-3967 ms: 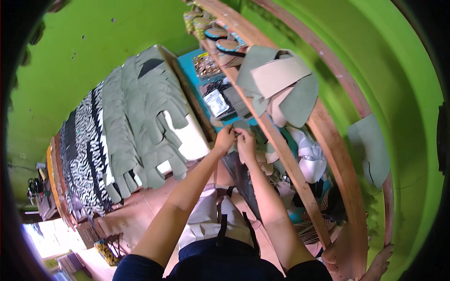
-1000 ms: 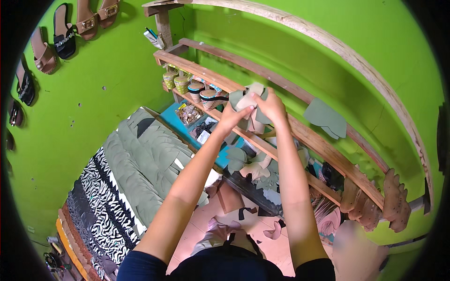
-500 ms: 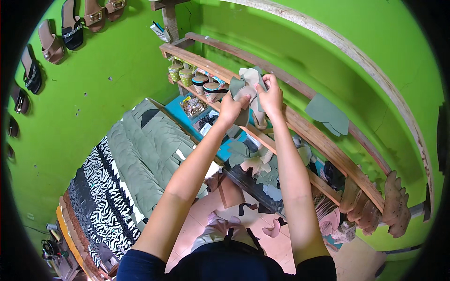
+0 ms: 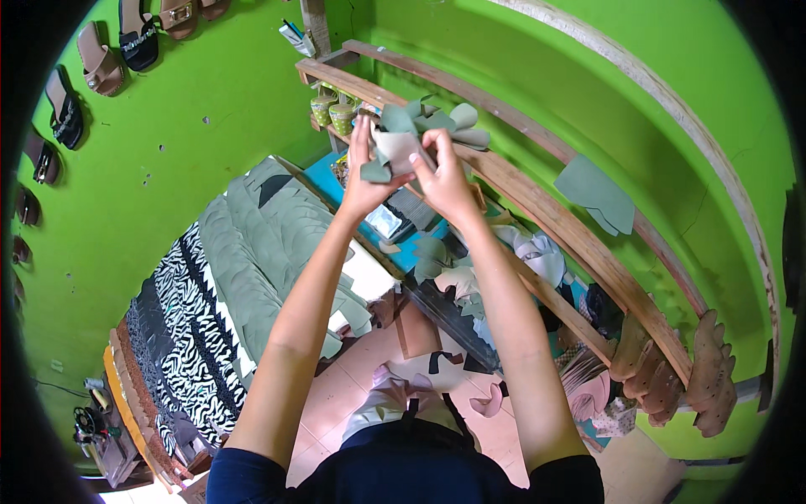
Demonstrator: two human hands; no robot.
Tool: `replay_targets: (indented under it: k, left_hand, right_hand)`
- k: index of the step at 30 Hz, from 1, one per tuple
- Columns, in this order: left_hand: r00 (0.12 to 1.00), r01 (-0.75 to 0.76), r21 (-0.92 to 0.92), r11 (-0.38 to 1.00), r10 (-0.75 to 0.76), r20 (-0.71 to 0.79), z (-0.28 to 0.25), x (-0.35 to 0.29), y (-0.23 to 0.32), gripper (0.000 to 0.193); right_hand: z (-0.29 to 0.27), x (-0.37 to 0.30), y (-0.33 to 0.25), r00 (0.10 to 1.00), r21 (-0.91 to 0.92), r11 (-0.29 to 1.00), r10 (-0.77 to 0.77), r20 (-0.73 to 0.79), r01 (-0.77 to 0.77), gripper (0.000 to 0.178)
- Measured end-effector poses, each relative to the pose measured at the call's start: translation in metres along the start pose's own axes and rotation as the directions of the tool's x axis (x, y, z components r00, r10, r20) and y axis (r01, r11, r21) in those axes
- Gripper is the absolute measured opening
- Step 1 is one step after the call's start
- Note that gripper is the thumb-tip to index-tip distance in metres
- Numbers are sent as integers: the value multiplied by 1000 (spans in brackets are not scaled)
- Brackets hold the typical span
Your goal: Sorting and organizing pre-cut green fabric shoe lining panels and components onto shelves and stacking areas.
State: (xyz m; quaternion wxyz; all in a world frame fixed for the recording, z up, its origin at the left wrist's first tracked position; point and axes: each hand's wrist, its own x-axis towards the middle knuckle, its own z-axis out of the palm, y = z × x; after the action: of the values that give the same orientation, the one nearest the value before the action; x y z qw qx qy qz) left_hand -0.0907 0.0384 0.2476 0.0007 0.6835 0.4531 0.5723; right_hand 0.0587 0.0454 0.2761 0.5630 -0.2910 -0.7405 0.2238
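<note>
Gripping a stack of green cut-out pieces (image 4: 411, 134) between your left hand (image 4: 363, 181) and right hand (image 4: 443, 183), raised before the wooden shelf (image 4: 537, 202).

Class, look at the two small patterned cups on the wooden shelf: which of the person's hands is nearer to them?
Left. The left hand holds the grey-green cut pieces just right of and below the patterned cups. The right hand grips the same bundle farther right.

Two bare forearms rise from short dark navy sleeves; the left hand (image 4: 363, 181) and right hand (image 4: 442, 183) wear no gloves or rings
</note>
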Motion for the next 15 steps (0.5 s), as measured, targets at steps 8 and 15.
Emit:
replay_targets:
  k: [8,15]
  left_hand:
    - [907,358,-124,926,-313,280,-5,-103,-18,52]
    - [811,580,-311,753,-499,306,44,-179,5,20]
  right_hand:
    - [39,-89,26,982,87,983,150,118,-160,21]
    - [32,-181,52,980,48,984,174,-99,-170,17]
